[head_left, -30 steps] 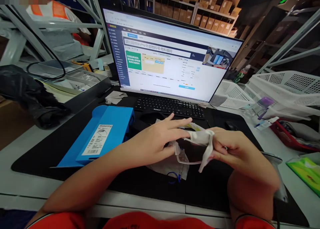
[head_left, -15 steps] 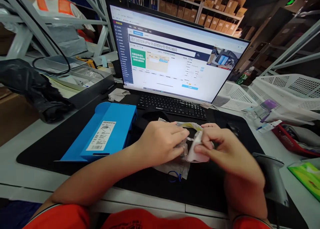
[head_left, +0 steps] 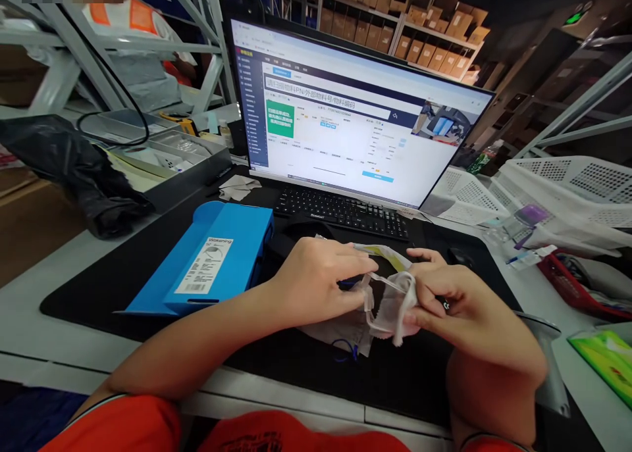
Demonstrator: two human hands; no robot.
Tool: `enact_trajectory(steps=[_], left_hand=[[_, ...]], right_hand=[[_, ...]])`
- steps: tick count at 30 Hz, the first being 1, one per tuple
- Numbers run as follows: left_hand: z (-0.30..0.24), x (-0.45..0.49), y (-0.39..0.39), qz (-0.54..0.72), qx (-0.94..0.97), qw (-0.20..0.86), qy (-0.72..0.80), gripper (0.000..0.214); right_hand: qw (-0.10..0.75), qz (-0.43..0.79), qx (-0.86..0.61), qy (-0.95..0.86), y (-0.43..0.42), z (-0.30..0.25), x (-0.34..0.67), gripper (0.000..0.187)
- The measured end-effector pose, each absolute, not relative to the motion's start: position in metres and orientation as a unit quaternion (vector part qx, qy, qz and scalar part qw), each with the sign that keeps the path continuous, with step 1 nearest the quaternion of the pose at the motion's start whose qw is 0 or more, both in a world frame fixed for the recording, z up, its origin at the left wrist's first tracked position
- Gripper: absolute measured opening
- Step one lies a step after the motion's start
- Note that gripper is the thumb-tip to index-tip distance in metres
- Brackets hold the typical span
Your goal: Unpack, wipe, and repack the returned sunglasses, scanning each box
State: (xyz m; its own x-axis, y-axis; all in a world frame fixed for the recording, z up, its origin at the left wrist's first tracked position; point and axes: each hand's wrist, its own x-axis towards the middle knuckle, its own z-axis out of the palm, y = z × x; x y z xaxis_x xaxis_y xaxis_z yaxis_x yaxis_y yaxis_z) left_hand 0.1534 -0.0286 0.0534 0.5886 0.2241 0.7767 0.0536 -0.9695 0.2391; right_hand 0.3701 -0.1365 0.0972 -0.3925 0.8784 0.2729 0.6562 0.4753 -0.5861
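Note:
Both my hands work over the black desk mat [head_left: 123, 274] in front of the keyboard [head_left: 343, 212]. My left hand [head_left: 320, 281] is closed, pinching the left end of a pair of clear glasses [head_left: 378, 301]. My right hand [head_left: 459, 307] is closed on a white cloth [head_left: 399, 301] wrapped round the right part of the glasses. A crumpled clear plastic bag [head_left: 340, 330] with a blue tie lies under my hands. A yellow-edged paper [head_left: 382, 251] lies just behind them.
A blue box [head_left: 207, 261] with a white label lies left of my hands. The monitor [head_left: 355, 110] stands behind the keyboard. A grey tray [head_left: 162, 159] and a black bag [head_left: 69, 166] are at left, white baskets [head_left: 567, 175] at right, a green packet [head_left: 605, 356] at far right.
The cloth in my right hand has shifted along the glasses, bunching then spreading again. My left fingers went from stretched out to pinched. The camera drifted slightly left.

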Motion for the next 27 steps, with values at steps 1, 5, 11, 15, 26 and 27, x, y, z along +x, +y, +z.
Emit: enact_trajectory(steps=[1,5,11,15,26,27], left_hand=[[0.051,0.155,-0.03,0.444,0.89,0.078,0.075,0.016],[0.044,0.161,-0.035,0.425,0.9,0.051,0.085,0.015],[0.059,0.151,-0.037,0.461,0.872,0.125,0.107,0.018],[0.067,0.144,-0.036,0.461,0.874,0.108,0.109,0.017],[0.056,0.149,-0.047,0.435,0.896,0.057,0.073,0.011],[0.058,0.148,-0.047,0.445,0.889,0.075,0.078,0.011]], right_hand=[[0.294,0.156,-0.501,-0.799,-0.136,0.091,0.358,0.046],[0.329,0.035,-0.552,-0.766,-0.129,0.072,0.326,0.041],[0.277,0.265,-0.4,-0.832,-0.121,0.094,0.383,0.049],[0.277,0.27,-0.394,-0.834,-0.123,0.099,0.388,0.053],[0.31,0.134,-0.473,-0.813,-0.136,0.085,0.343,0.044],[0.3,0.185,-0.439,-0.826,-0.134,0.089,0.356,0.045]])
